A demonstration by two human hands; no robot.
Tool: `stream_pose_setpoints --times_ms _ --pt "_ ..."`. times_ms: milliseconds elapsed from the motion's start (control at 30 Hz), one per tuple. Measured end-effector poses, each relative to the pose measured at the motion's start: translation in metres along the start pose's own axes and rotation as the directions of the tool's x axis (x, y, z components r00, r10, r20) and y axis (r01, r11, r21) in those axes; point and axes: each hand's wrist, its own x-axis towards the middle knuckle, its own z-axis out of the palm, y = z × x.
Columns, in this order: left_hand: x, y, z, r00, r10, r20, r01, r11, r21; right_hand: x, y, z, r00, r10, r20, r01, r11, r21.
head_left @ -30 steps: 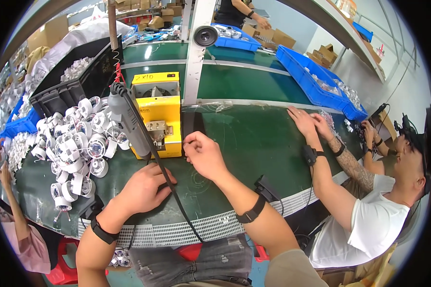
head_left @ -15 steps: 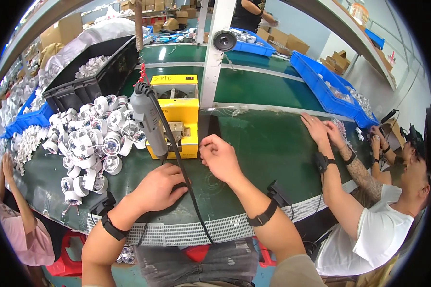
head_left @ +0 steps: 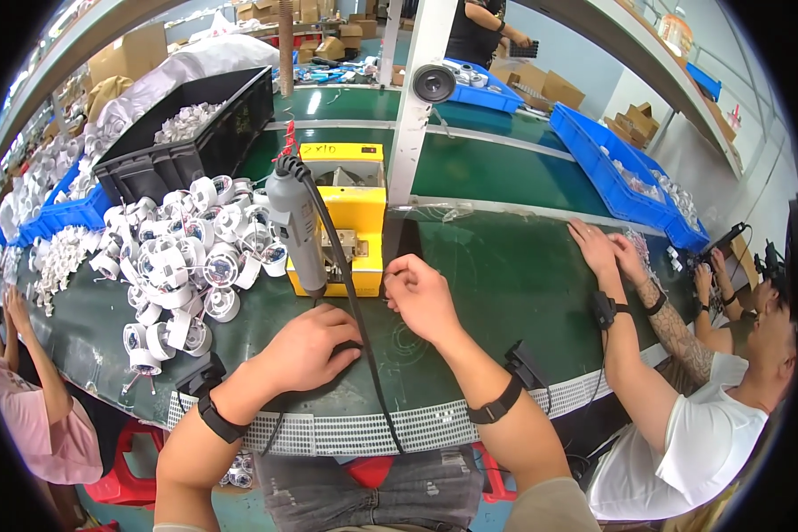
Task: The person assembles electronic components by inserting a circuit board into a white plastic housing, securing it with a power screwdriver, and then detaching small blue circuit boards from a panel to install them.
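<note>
Head view, grey electric screwdriver [head_left: 294, 223] upright, tip down, left hand [head_left: 309, 348] below.

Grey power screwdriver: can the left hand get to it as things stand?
Probably yes. The left hand rests on the green table just below the hanging grey screwdriver; only its black cable runs between, with nothing blocking the way up.

Yellow machine [head_left: 350, 208] (green table [head_left: 505, 275])

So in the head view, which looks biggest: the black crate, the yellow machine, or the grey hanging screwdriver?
1. Black crate, largest.
2. Yellow machine.
3. Grey hanging screwdriver, smallest.
The crate lies farther off, so its lead is likely real.
</note>
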Motion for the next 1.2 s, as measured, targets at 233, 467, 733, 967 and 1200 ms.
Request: stream_pose_setpoints --times_ms 233,467,733,967,1200 --pt "0.000 -0.002 0.000 0.999 -0.019 0.029 0.019 1.000 0.002 0.000 -0.002 -0.001 1.000 0.011 0.002 -0.011 1.000 -0.003" --pt "-0.001 -0.002 0.000 0.999 -0.024 0.032 0.024 1.000 -0.001 0.001 0.001 0.000 1.000 0.004 0.005 -0.004 1.000 -0.001" --pt "-0.001 -0.001 -0.001 0.999 -0.031 0.033 0.031 1.000 0.000 0.002 0.003 0.000 1.000 -0.016 0.005 0.016 1.000 -0.010" --pt "0.000 -0.002 0.001 0.999 -0.009 0.033 0.010 1.000 -0.013 0.001 0.007 -0.002 1.000 -0.021 -0.020 0.020 1.000 -0.016" --pt "0.001 0.002 -0.005 1.000 -0.014 0.028 0.015 0.999 -0.045 0.010 0.025 0.010 0.970 -0.235 -0.064 0.230 0.971 -0.067"
